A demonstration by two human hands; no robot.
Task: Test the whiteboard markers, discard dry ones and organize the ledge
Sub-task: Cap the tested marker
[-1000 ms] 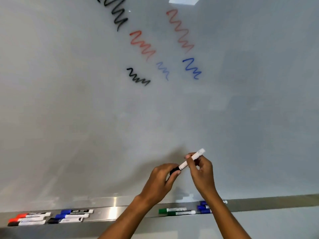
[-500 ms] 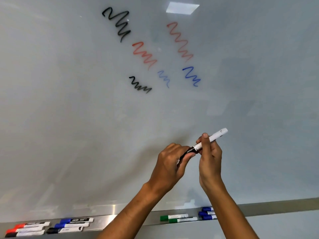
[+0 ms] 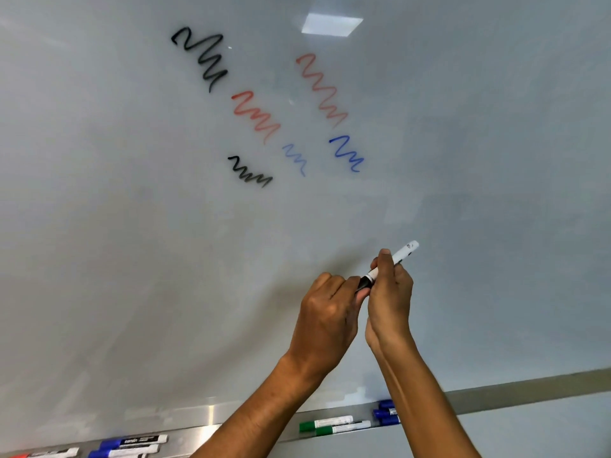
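A white marker [image 3: 401, 253] with a black cap end is held up in front of the whiteboard [image 3: 132, 226]. My right hand [image 3: 390, 299] grips its white barrel, which points up and to the right. My left hand [image 3: 327, 312] pinches the black cap [image 3: 363, 283] at the lower end. The two hands touch each other. Black, red and blue test squiggles [image 3: 264, 107] mark the board above.
The metal ledge [image 3: 515, 393] runs along the bottom. Two green markers [image 3: 334, 426] and blue markers [image 3: 385, 413] lie on it by my right forearm. Blue-capped markers [image 3: 129, 446] and a red one [image 3: 43, 453] lie at its left end.
Both hands have risen with the marker, away from the ledge and up the board. The view has tilted upward, so more squiggles show.
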